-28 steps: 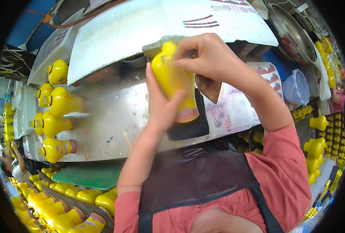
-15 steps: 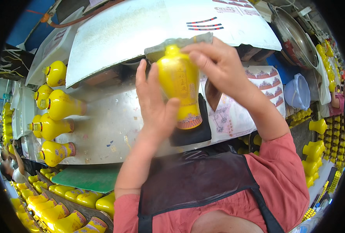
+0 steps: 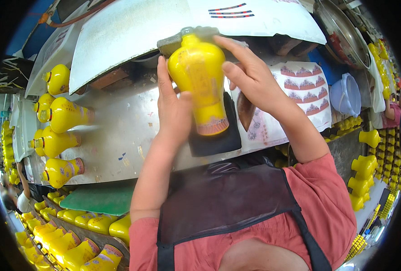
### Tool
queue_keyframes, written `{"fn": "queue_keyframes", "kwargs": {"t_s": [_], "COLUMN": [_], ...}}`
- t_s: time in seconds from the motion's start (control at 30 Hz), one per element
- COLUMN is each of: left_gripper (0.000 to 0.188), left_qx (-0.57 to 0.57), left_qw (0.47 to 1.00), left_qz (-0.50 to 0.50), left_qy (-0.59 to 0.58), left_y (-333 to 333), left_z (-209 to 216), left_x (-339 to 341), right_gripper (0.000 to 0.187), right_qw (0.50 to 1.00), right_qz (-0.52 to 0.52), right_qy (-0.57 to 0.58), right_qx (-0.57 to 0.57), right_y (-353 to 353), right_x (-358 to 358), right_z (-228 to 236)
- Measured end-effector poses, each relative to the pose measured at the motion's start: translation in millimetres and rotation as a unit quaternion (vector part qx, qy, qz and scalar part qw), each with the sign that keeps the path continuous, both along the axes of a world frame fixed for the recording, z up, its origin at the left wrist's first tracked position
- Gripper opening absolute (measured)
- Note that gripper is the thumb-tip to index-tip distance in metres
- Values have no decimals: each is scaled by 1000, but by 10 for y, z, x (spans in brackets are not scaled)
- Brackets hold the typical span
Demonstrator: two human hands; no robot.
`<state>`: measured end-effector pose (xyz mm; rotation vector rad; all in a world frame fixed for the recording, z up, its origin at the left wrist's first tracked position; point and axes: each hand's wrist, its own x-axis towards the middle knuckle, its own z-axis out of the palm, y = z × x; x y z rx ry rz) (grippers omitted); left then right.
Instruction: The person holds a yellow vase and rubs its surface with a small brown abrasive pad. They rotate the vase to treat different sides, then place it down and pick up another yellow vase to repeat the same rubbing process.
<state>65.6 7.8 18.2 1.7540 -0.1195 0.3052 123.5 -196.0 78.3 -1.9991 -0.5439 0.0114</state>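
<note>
Lying between two spread hands [image 3: 174, 110] [image 3: 257, 83], a yellow bottle [image 3: 202, 74], its neck over grey cloth [image 3: 168, 46]

A hand could pass over the metal tabletop [image 3: 119, 135] between the yellow bottles [image 3: 67, 115] at left and the left hand [image 3: 175, 108]. The white board [image 3: 128, 38] blocks the far side; toward the right, the right hand [image 3: 253, 81] obstructs.
</note>
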Motion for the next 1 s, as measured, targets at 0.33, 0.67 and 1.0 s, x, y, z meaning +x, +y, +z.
{"fn": "queue_keyframes", "kwargs": {"t_s": [0.33,0.67,1.0], "left_gripper": [96,87,69], "left_qx": [166,221,346], "left_qw": [986,965,914], "left_qz": [20,37,108], "left_qy": [-10,-140,-185], "left_y": [-16,74,-24], "left_z": [-98,24,218], "left_x": [-109,-38,132], "right_gripper": [98,77,49], "right_qw": [994,993,955], "right_qz": [-15,-43,6], "right_qy": [99,-68,-244], "right_qx": [-35,-87,-168], "right_y": [42,10,193], "right_x": [-309,-256,-24], "right_z": [-302,-51,68]}}
